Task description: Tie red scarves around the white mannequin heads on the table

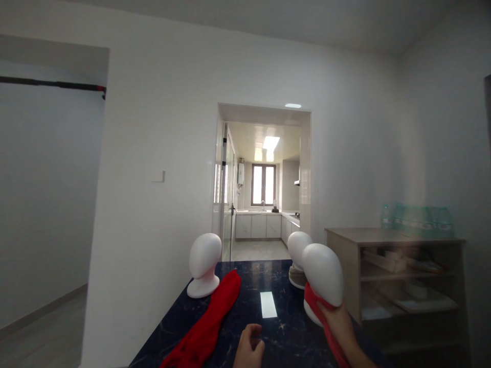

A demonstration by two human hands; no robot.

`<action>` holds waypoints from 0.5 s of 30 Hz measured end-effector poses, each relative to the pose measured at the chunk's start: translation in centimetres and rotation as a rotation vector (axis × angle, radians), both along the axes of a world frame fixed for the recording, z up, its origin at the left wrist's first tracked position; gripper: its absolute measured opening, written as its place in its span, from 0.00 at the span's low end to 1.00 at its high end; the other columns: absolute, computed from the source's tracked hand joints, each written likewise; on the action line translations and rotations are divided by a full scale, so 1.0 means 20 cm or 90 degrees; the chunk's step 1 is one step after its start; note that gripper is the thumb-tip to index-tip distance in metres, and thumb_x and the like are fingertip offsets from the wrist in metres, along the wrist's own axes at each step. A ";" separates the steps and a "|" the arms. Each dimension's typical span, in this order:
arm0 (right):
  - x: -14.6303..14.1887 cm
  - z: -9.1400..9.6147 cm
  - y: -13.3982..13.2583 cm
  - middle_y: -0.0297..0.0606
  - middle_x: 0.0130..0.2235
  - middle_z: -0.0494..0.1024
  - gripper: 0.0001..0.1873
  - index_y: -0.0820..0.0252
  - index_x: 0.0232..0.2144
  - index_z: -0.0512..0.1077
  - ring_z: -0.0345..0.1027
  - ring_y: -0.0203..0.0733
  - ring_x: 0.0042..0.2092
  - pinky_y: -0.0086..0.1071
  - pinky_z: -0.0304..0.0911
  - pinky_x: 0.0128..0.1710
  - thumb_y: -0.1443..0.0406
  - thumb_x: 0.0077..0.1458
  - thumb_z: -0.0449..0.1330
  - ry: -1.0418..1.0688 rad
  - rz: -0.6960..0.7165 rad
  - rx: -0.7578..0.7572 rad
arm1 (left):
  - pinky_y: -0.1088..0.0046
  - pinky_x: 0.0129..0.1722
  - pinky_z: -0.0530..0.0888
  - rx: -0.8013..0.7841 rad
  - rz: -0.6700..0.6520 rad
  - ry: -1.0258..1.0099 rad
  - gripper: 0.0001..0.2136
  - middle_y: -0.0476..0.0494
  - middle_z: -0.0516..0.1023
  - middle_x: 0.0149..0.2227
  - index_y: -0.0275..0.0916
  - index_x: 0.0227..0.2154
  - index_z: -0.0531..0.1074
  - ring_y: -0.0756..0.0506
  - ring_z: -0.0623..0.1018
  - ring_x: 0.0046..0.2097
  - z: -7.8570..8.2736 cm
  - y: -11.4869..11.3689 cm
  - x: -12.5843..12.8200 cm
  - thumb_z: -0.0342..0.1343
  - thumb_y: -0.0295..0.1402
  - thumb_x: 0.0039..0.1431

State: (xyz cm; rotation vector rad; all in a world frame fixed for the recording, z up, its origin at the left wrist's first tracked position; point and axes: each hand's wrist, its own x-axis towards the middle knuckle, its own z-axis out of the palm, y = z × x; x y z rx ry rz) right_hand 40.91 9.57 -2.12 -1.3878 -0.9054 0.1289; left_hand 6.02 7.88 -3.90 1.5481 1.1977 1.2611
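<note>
- The red cloth (313, 299) was gripped by the right hand (340, 323), its thumb laid near the lower edge of the front white head (324, 268); by this hold the cloth seemed to be kept snug against the neck.
- The cloth was drawn across the lower part of that head, and its loose length was hung down past the wrist; whether the neck was fully circled could not be told.
- The left hand (249, 348) was held free over the near part of the surface (264, 276), nothing seen in it, its fingers loosely bent and its thumb apart, probably so that it could be kept ready.
- A second red cloth (209, 324) was left stretched lengthwise along the left side, its far end lying near the base of the left white head (206, 258), perhaps so that the middle was kept free.
- The rear white head (299, 248) was stood behind the front one, partly hidden by it; each head was carried upright on its own flared base, presumably for steadiness.
</note>
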 end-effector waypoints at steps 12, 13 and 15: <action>0.08 -0.05 0.02 0.67 0.53 0.81 0.56 0.70 0.56 0.71 0.75 0.76 0.57 0.56 0.68 0.57 0.36 0.34 0.68 -0.063 0.022 -0.111 | 0.72 0.52 0.72 0.003 -0.003 0.053 0.17 0.39 0.79 0.48 0.38 0.44 0.73 0.44 0.80 0.47 0.06 -0.09 0.05 0.53 0.24 0.50; 0.10 -0.06 0.02 0.66 0.53 0.81 0.56 0.71 0.57 0.70 0.75 0.74 0.56 0.55 0.68 0.57 0.36 0.35 0.67 -0.071 0.023 -0.122 | 0.72 0.52 0.71 0.010 0.003 0.069 0.17 0.40 0.79 0.48 0.38 0.44 0.73 0.44 0.79 0.47 0.06 -0.10 0.05 0.53 0.23 0.50; 0.13 -0.06 -0.03 0.65 0.51 0.82 0.58 0.71 0.59 0.69 0.77 0.73 0.53 0.54 0.70 0.54 0.37 0.34 0.67 -0.098 0.015 -0.147 | 0.72 0.52 0.71 0.017 0.014 0.087 0.18 0.39 0.78 0.48 0.37 0.45 0.73 0.44 0.79 0.48 0.07 -0.11 0.03 0.53 0.21 0.50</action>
